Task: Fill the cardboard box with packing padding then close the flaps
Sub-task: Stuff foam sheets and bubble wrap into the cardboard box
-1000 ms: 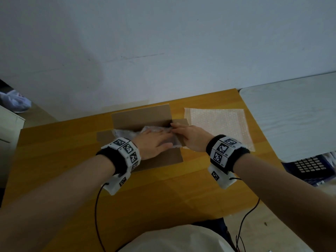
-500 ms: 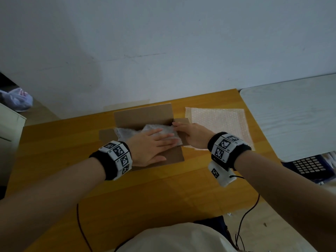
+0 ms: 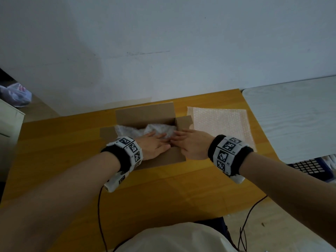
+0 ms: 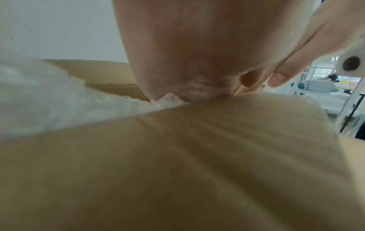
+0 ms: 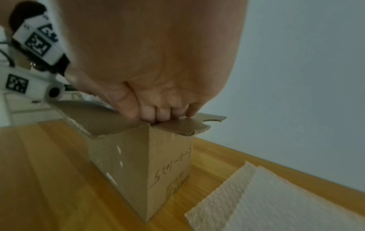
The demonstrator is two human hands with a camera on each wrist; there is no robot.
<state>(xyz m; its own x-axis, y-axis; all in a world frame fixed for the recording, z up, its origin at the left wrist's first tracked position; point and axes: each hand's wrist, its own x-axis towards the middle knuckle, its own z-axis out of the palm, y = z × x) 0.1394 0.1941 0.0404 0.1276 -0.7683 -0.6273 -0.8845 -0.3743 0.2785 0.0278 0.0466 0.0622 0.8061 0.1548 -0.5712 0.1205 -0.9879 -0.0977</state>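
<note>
An open cardboard box (image 3: 164, 158) stands on the orange wooden table (image 3: 60, 142), its far flap upright and its side and near flaps spread outward. Crumpled white bubble-wrap padding (image 3: 132, 130) lies inside it. My left hand (image 3: 154, 142) reaches over the near flap and presses flat on the padding with straight fingers. My right hand (image 3: 190, 142) comes in from the right, its fingers on the padding and meeting the left fingertips. In the right wrist view my right hand (image 5: 158, 70) dips its fingers over the box (image 5: 138, 164) corner. The left wrist view shows my left hand (image 4: 187, 62) on the padding (image 4: 49, 96).
A flat sheet of bubble wrap (image 3: 221, 124) lies on the table just right of the box. A white tabletop (image 3: 294, 115) adjoins on the right, with a blue crate (image 3: 309, 166) below it. The wall runs close behind the box. Wrist cables hang over the table's near edge.
My left hand has drawn back toward the near flap. My right hand has moved left from the right flap onto the padding. The padding now sits lower in the box.
</note>
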